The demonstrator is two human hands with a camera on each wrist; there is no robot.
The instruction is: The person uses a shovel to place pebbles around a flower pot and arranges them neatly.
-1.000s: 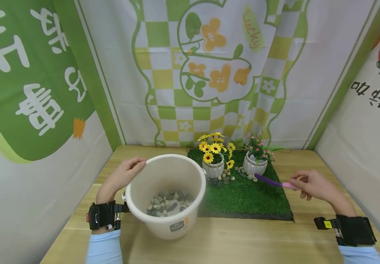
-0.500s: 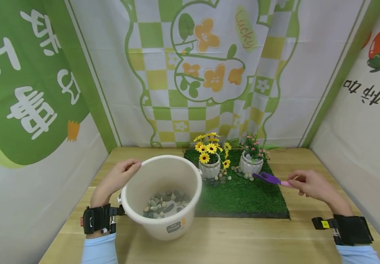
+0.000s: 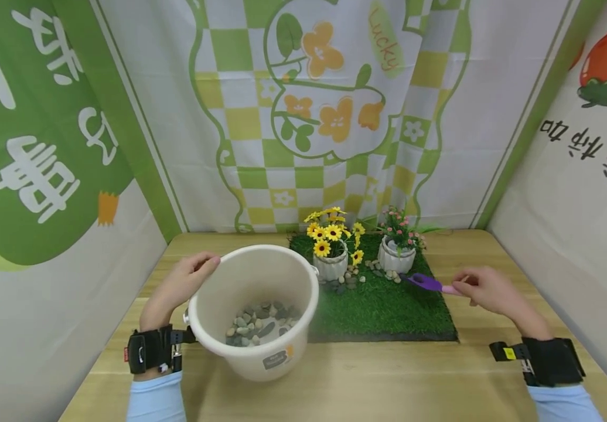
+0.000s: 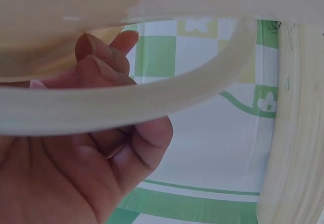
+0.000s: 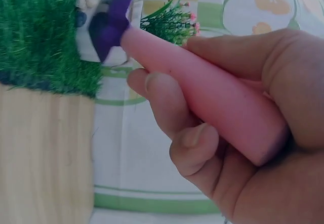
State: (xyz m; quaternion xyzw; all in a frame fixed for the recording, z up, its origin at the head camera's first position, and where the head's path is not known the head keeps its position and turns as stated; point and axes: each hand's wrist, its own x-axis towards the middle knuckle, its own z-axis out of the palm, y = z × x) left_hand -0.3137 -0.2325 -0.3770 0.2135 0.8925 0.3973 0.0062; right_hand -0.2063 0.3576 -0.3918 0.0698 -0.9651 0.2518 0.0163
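My left hand (image 3: 191,278) grips the left rim of a cream bucket (image 3: 261,351). In the left wrist view, the bucket's pale handle (image 4: 167,100) curves across in front of that hand. Grey and cream stones (image 3: 253,325) lie on the bucket floor. My right hand (image 3: 490,290) holds a small garden trowel (image 3: 427,283) with a purple blade and a pink handle (image 5: 202,95). Its blade points left, the tip beside small pebbles (image 3: 392,275) at the foot of a white pot (image 3: 395,258) of pink flowers. A dark patch shows on the blade.
A green turf mat (image 3: 382,313) lies on the wooden table (image 3: 367,381), right of the bucket. Another white pot (image 3: 331,268) with yellow flowers (image 3: 333,232) stands on it, pebbles (image 3: 347,281) around its base. Printed cloth (image 3: 335,117) hangs behind and at both sides.
The trowel has turned so its purple blade shows broader, its tip staying near the pebbles by the pink-flower pot. My left hand keeps its grip on the bucket. The whole head view has shifted slightly.
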